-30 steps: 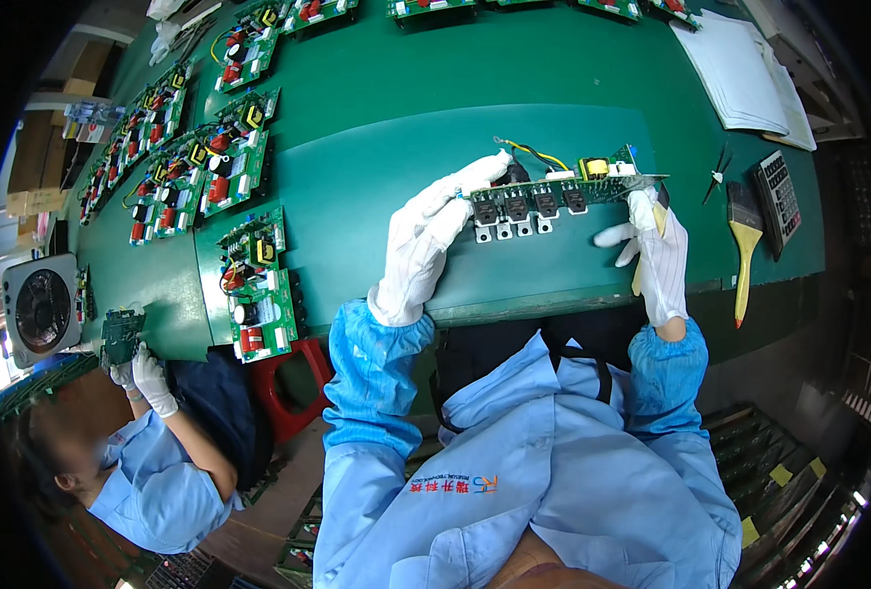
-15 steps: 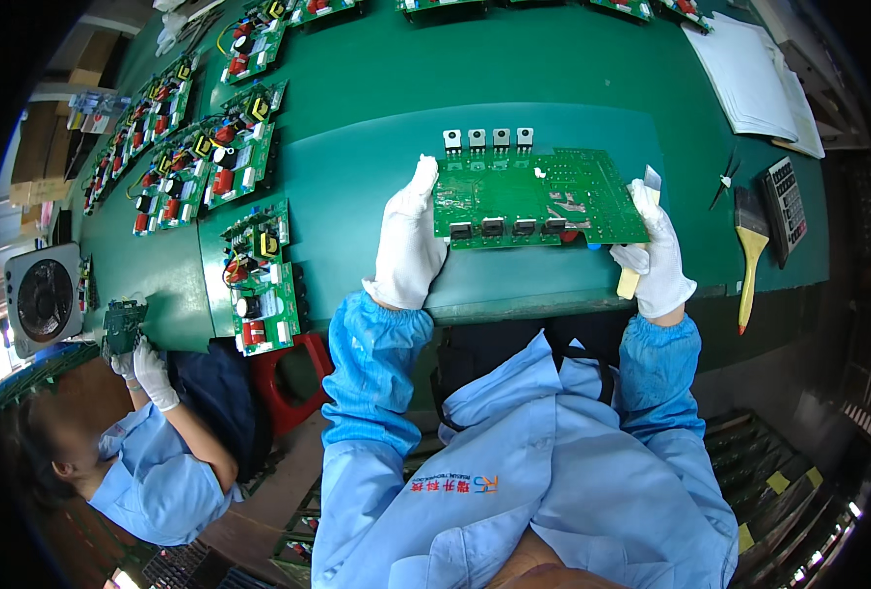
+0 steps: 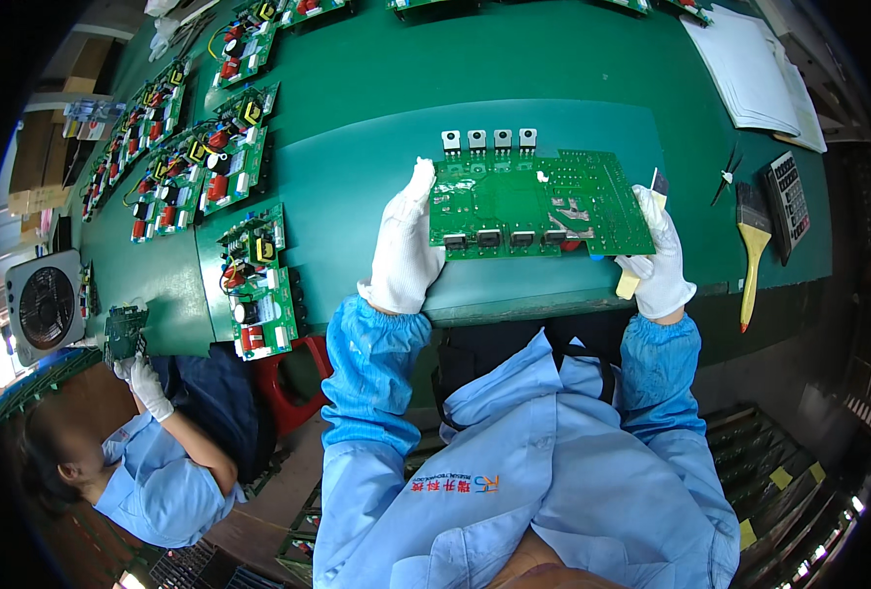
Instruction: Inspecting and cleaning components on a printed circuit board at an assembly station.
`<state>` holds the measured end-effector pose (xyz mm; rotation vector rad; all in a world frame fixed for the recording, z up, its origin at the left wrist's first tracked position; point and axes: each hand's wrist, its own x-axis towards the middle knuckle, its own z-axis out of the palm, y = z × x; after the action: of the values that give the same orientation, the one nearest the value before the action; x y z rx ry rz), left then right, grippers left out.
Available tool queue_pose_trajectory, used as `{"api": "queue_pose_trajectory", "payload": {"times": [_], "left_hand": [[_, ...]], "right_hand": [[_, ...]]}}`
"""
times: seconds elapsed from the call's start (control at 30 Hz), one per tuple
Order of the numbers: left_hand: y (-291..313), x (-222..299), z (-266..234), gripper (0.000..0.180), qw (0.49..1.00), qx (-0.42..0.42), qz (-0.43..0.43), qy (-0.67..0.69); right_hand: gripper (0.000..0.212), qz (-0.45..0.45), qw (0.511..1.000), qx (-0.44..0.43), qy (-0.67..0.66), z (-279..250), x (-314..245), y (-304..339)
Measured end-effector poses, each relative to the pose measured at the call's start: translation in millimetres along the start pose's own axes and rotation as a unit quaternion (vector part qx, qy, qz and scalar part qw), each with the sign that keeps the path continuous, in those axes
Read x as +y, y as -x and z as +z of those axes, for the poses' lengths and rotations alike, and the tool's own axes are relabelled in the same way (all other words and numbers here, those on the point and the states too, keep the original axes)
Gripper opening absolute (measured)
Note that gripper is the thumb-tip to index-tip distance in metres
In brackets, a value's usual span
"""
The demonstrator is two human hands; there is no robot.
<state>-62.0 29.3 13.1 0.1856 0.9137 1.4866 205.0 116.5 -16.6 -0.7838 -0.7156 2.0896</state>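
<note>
A green circuit board (image 3: 514, 206) is held up in front of me, its soldered side facing me. Several black, metal-tabbed transistors stick out along its far edge, and more sit along the near edge. My gloved left hand (image 3: 403, 245) is closed on the board's left edge. On the opposite edge my gloved right hand (image 3: 666, 257) grips the board and also keeps a yellow-handled tool (image 3: 628, 285) in its palm. A flat grey end of that tool shows above the fingers; its exact kind is unclear. Both hands' fingertips are partly hidden behind the board.
Several assembled circuit boards (image 3: 259, 285) stand on the green table (image 3: 435, 74) to the left and at the far edge. At right lie papers (image 3: 744, 79), a paintbrush (image 3: 752, 255) and a calculator (image 3: 789, 201). A co-worker (image 3: 165, 481) handles another board near a fan (image 3: 48, 304).
The board has tilted slightly, its right side dipping a little toward me. Both my hands keep their hold. The co-worker's hands have shifted slightly.
</note>
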Motion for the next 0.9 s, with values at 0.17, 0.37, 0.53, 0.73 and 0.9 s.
{"api": "queue_pose_trajectory", "payload": {"times": [0.17, 0.37, 0.53, 0.73, 0.9], "left_hand": [[2, 2, 2, 0.052, 1.0, 0.006, -0.016, -0.026], [3, 2, 2, 0.06, 0.998, 0.01, -0.012, -0.052], [1, -3, -5, 0.063, 0.999, -0.004, 0.006, -0.039], [0, -5, -9, 0.063, 0.998, -0.04, 0.006, -0.038], [6, -5, -7, 0.05, 0.999, -0.044, 0.022, -0.001]], "right_hand": [[0.02, 0.005, 0.997, 0.051, 0.051, 11, -4, 3], [0.02, -0.007, 0.995, 0.076, 0.068, 12, -4, 4], [0.024, -0.028, 0.994, 0.062, 0.081, 6, -2, 6], [0.031, -0.046, 0.997, 0.038, 0.046, -24, 7, 4], [0.034, -0.057, 0.997, 0.036, 0.028, -32, 11, 5]]}}
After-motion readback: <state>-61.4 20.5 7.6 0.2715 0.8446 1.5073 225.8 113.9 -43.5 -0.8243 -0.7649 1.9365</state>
